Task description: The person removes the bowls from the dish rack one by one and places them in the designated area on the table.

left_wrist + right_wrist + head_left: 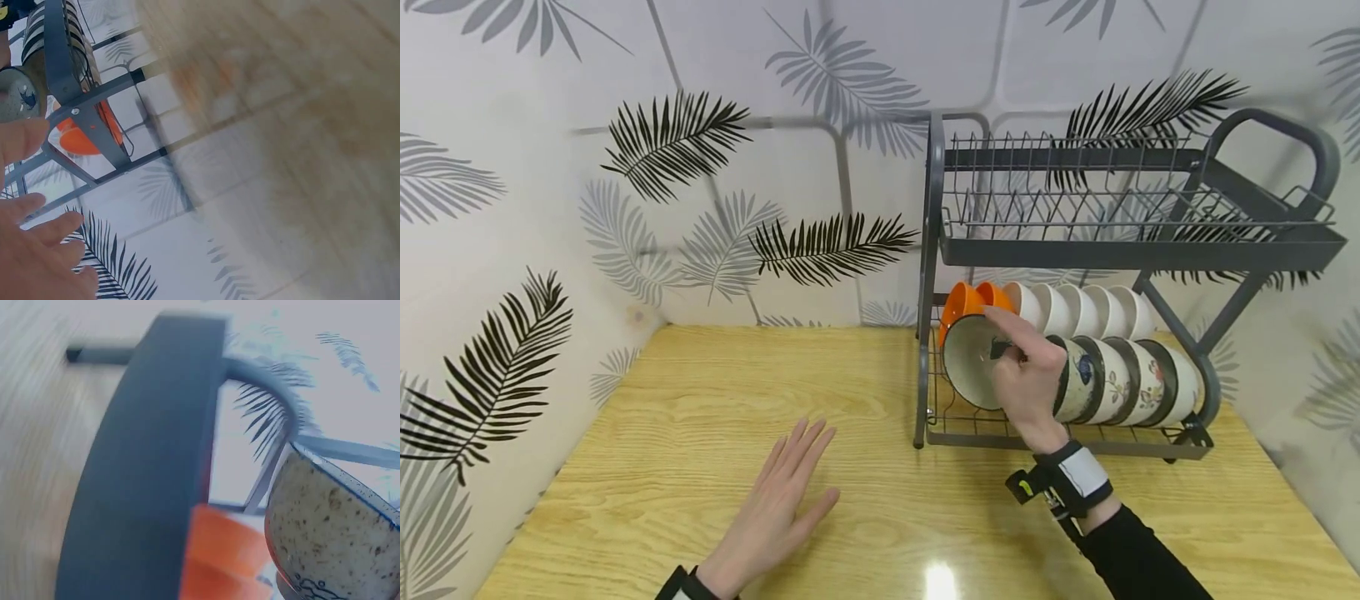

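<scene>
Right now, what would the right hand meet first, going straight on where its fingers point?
Likely the orange bowls, in the back row just beyond the held bowl; how far ahead of the right hand they sit is unclear.

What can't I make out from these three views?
Head view: the held bowl's right side, hidden by the right hand.
Head view: the orange bowls' lower parts, hidden by the held bowl.
Head view: fine motifs on the patterned bowls, too small.
Left wrist view: part of the left hand, cut off by the left and bottom edges.
Right wrist view: the held bowl's remainder, cut off by the right and bottom edges.
</scene>
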Motion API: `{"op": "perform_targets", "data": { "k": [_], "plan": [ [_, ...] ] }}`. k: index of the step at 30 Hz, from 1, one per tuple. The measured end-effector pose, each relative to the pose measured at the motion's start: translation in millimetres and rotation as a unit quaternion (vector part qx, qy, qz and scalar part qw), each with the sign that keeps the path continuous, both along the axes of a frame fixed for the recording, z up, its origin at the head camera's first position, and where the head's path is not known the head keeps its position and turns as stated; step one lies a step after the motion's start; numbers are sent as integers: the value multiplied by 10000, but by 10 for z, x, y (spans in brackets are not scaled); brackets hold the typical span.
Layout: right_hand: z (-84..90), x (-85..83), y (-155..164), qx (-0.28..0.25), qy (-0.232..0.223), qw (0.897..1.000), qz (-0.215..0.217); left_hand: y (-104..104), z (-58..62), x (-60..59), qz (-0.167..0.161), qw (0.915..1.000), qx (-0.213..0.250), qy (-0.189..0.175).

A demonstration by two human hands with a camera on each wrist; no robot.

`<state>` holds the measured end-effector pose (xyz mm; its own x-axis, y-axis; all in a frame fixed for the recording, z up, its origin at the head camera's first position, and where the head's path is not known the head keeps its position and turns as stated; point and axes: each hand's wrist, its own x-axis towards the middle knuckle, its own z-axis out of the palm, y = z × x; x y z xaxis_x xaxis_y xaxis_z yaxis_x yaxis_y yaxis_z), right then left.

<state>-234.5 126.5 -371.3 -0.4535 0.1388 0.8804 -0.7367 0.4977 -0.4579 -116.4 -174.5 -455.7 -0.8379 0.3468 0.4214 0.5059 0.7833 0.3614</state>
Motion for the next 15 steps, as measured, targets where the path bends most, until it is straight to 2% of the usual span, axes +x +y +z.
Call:
{"op": "perform_targets", "data": {
  "k": [4,8,12,15],
  "plan": [
    [56,114,22,-721,-780,9932,482,39,76,-12,-266,9993,95,264],
    [102,240,10,-1164,-1721,9756,714,116,184,-38,-762,9938,92,808],
    [141,366,-56,-1537,-2565,9501,892,231,304,-65,-1038,9856,-44,1333],
    [145,460,-128,-1846,-3193,9211,1245,321,383,-72,-1101,9824,15,1508]
  ]
}}
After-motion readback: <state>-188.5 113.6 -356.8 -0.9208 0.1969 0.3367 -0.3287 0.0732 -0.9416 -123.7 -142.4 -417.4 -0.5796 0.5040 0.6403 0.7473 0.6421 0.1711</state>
